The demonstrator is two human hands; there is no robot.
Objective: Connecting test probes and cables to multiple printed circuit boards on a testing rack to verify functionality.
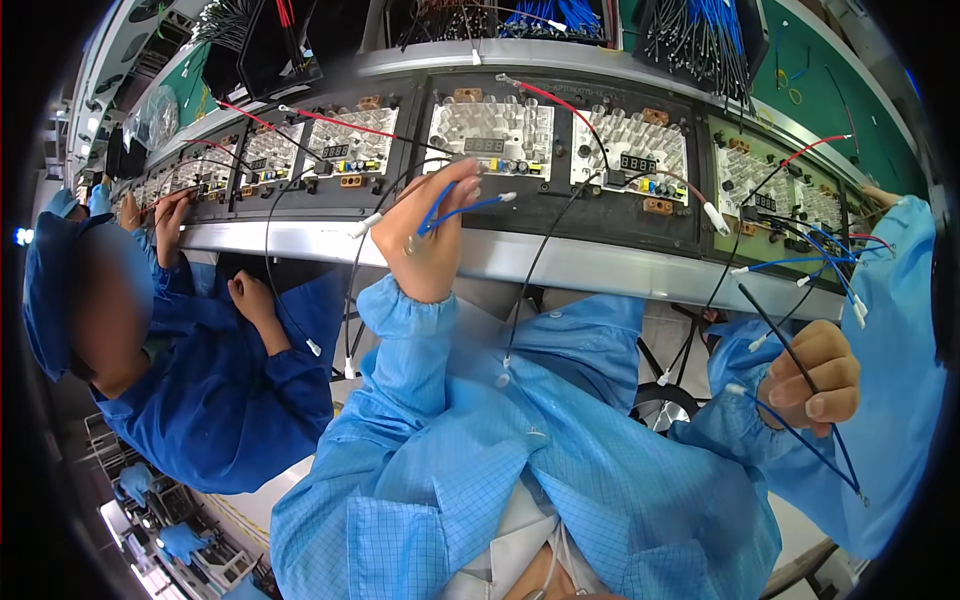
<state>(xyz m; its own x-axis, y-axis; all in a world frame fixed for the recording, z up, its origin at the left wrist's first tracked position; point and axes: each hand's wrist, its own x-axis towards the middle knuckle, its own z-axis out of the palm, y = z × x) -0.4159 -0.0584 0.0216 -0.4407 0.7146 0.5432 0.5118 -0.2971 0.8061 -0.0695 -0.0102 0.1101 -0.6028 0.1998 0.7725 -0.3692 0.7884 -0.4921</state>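
Observation:
My left hand (425, 235) is closed at the near edge of a white circuit board (490, 130) with a small digit display. Between its fingers runs a blue wire (470, 208) with a pale connector end, and its fingertips reach the board's lower edge. My right hand (815, 375), off the bench at the right, is closed round a thin dark rod (775, 325) and a blue wire (810, 448) that hangs below the fist. Another white board (640, 150) lies to the right of the first, with red and black leads attached.
More boards in black trays (345, 145) line the conveyor. Loose leads hang over its metal edge (560, 258). Behind are bins of blue wires (690, 50). A co-worker in dark blue (220, 370) sits at the left; a light-blue sleeve (890, 370) is at the right.

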